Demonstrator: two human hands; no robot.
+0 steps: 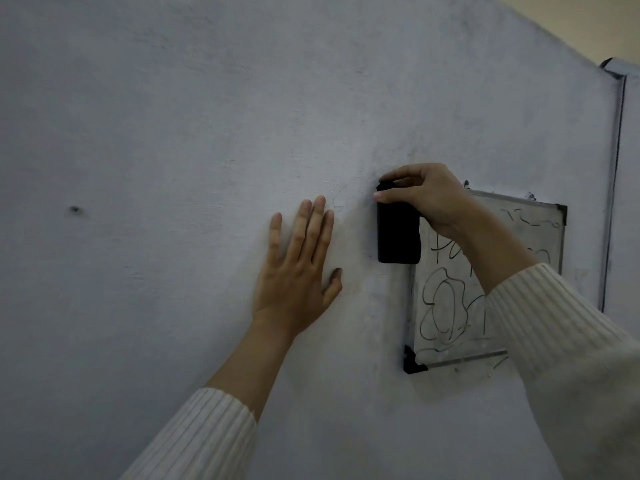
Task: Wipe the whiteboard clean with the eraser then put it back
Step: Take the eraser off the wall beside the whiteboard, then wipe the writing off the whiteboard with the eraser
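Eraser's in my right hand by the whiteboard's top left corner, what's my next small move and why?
Probably sweep the eraser rightward across the whiteboard. Your right hand grips its top end at the board's upper-left corner, and black scribbles cover the board, so no wiping shows yet. Your left hand lies flat on the wall, clear of the board.

right hand (427,197) holding eraser (398,233), scribbled whiteboard (450,306)
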